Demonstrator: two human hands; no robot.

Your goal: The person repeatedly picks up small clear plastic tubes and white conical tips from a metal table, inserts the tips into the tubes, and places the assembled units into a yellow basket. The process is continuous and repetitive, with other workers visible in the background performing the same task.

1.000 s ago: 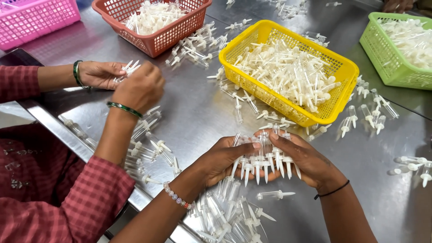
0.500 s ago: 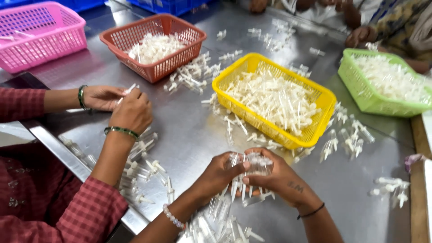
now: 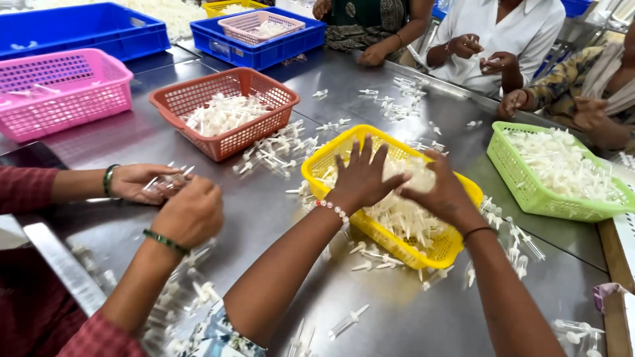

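- Yellow basket (image 3: 316, 170) mid-tabletop, heaped with small white plastic pieces (image 3: 397, 215); my palms hide the pile's top.
- My left hand (image 3: 362, 177): fingers spread flat over the heap.
- My right hand (image 3: 442, 190): fingers splayed, pressing the pieces; I can't tell if any are gripped.
- Green basket (image 3: 529, 192) sits to the right.

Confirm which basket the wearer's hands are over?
The yellow basket, mid-table; both hands spread above its white parts. The others sit apart.
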